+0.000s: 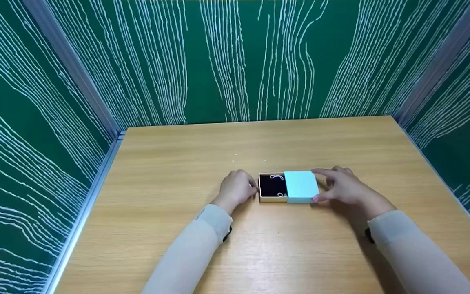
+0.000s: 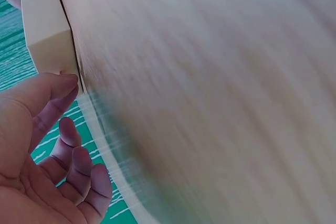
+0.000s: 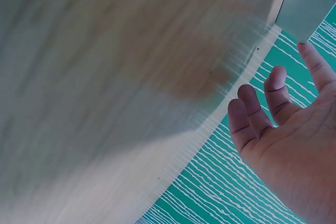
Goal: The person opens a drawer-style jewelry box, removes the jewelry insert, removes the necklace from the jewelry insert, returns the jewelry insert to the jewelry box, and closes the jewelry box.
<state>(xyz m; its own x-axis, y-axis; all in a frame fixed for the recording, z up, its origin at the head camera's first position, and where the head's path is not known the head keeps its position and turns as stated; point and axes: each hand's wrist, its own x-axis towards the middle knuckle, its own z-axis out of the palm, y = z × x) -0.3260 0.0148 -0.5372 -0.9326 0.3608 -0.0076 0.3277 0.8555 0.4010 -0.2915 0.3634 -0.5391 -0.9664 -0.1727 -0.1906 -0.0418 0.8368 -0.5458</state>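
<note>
A slide-out jewellery box lies on the table in the head view, its turquoise sleeve [image 1: 301, 185] covering the right part. The drawer [image 1: 273, 199] juts out to the left, showing a black lining with a thin silvery chain [image 1: 277, 177] on it. At the drawer's left end, my left hand [image 1: 237, 188] pinches with thumb and forefinger; what lies between the tips, perhaps a small pull tab, is mostly hidden. My right hand [image 1: 343, 187] grips the sleeve's right end between thumb and forefinger, at its near and far corners. Its other fingers are loosely bent in the right wrist view.
The box rests on a wooden table [image 1: 169, 163]. Several tiny white specks lie beyond the box. Green panels [image 1: 214, 61] with white wavy lines stand behind and at both sides, joined by grey metal posts [image 1: 76, 65].
</note>
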